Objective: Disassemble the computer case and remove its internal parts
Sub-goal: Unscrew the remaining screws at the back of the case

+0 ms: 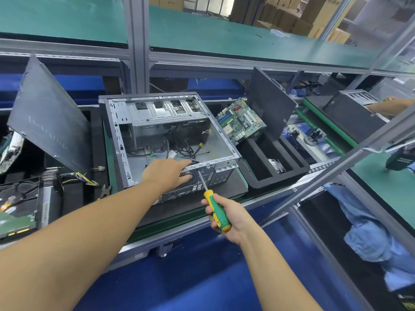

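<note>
The opened computer case lies on its side on the bench, the left hand resting with straight fingers over its near rear panel, while the right hand clasps a green-and-yellow screwdriver, tip at that panel

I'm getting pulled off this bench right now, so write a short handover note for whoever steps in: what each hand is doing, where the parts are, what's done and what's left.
Left hand: fingers fairly straight, resting on the rear panel of the computer case.
Right hand: grips the screwdriver, tip at the case's rear panel.
Done: side panel is off and leaning to the left. Motherboard is out, propped in the foam tray on the right.
Left: black cables lie loose inside the case, and the metal drive bay at the far end is not yet removed.
</note>
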`<state>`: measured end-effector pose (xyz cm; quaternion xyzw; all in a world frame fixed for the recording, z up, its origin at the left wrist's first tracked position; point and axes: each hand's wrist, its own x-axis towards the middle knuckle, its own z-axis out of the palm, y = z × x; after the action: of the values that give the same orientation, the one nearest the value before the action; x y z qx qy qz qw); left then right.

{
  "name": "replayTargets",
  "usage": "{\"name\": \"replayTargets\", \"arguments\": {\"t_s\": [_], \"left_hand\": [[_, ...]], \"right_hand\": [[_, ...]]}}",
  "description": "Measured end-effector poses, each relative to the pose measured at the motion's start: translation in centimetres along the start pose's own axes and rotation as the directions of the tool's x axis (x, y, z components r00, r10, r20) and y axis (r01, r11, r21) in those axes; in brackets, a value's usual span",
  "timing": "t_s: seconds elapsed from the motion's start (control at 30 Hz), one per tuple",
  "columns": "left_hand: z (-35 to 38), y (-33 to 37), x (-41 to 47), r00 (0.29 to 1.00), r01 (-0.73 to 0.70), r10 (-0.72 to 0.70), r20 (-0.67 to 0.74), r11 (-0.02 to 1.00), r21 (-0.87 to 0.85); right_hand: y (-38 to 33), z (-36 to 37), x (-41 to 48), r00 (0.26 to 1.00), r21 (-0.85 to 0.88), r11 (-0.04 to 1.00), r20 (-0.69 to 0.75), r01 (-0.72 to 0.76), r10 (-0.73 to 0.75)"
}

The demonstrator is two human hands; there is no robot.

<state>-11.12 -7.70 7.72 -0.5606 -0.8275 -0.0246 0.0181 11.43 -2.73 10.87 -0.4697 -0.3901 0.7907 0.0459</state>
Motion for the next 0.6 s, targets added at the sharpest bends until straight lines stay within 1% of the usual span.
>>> {"name": "replayTargets", "arguments": {"t_s": [0.07, 0.1, 0.13, 0.17, 0.2, 0.23, 0.27, 0.3, 0.33, 0.37, 0.4, 0.43, 0.47, 0.5, 0.53, 0.57, 0.6], "left_hand": [[0.0, 0.0, 0.0, 1.0, 0.0, 0.0, 0.001, 1.0, 0.007], [0.0, 0.0, 0.0, 1.0, -0.002, 0.002, 0.002, 1.0, 0.01], [0.0, 0.0, 0.0, 1.0, -0.005, 0.005, 0.002, 1.0, 0.012], [-0.1, 0.0, 0.0, 1.0, -0.006, 0.006, 0.0, 1.0, 0.012], [-0.1, 0.0, 0.0, 1.0, -0.006, 0.006, -0.002, 1.0, 0.012], [-0.2, 0.0, 0.0, 1.0, -0.005, 0.005, -0.003, 1.0, 0.011], [-0.2, 0.0, 0.0, 1.0, -0.004, 0.004, -0.002, 1.0, 0.009], [-0.2, 0.0, 0.0, 1.0, -0.004, 0.004, 0.001, 1.0, 0.007], [-0.2, 0.1, 0.0, 1.0, -0.005, 0.005, 0.003, 1.0, 0.007], [-0.1, 0.1, 0.0, 1.0, -0.007, 0.007, 0.004, 1.0, 0.009], [-0.1, 0.1, 0.0, 1.0, -0.008, 0.008, 0.002, 1.0, 0.01], [-0.2, 0.0, 0.0, 1.0, -0.008, 0.008, -0.001, 1.0, 0.008], [-0.2, 0.0, 0.0, 1.0, -0.007, 0.007, -0.004, 1.0, 0.007], [-0.1, 0.0, 0.0, 1.0, -0.008, 0.008, -0.007, 1.0, 0.008], [-0.1, 0.0, 0.0, 1.0, -0.01, 0.01, -0.008, 1.0, 0.01], [0.0, 0.0, 0.0, 1.0, -0.01, 0.01, -0.007, 1.0, 0.011], [0.0, 0.0, 0.0, 1.0, -0.008, 0.008, -0.004, 1.0, 0.009]], "right_hand": [[0.5, 0.1, 0.3, 0.976, -0.209, 0.967, -0.13, 0.144, -0.173], [0.7, 0.1, 0.4, 0.943, -0.338, 0.919, -0.182, 0.205, -0.277], [0.9, 0.1, 0.3, 0.899, -0.477, 0.842, -0.205, 0.252, -0.386], [1.1, 0.0, 0.2, 0.845, -0.63, 0.725, -0.197, 0.279, -0.497], [1.2, 0.0, 0.1, 0.785, -0.783, 0.561, -0.161, 0.267, -0.598], [1.5, -0.1, 0.1, 0.73, -0.905, 0.372, -0.111, 0.206, -0.674], [1.7, -0.1, 0.1, 0.681, -0.974, 0.197, -0.069, 0.111, -0.729], [1.9, -0.1, 0.1, 0.64, -0.998, 0.065, -0.038, 0.019, -0.768], [2.0, -0.1, 0.1, 0.609, -0.999, -0.013, -0.016, -0.043, -0.793], [2.1, 0.0, 0.2, 0.588, -0.997, -0.049, 0.001, -0.066, -0.809], [2.1, -0.1, 0.4, 0.584, -0.998, -0.039, 0.003, -0.049, -0.811], [2.1, -0.2, 0.6, 0.601, -1.0, 0.025, -0.009, 0.018, -0.799], [1.9, -0.3, 0.7, 0.638, -0.984, 0.141, -0.042, 0.105, -0.769], [1.7, -0.4, 0.8, 0.69, -0.934, 0.307, -0.1, 0.184, -0.717], [1.3, -0.2, 0.7, 0.748, -0.827, 0.512, -0.184, 0.233, -0.638], [0.9, -0.1, 0.7, 0.823, -0.659, 0.714, -0.258, 0.234, -0.507], [0.6, 0.1, 0.6, 0.901, -0.469, 0.863, -0.268, 0.188, -0.341]]}}
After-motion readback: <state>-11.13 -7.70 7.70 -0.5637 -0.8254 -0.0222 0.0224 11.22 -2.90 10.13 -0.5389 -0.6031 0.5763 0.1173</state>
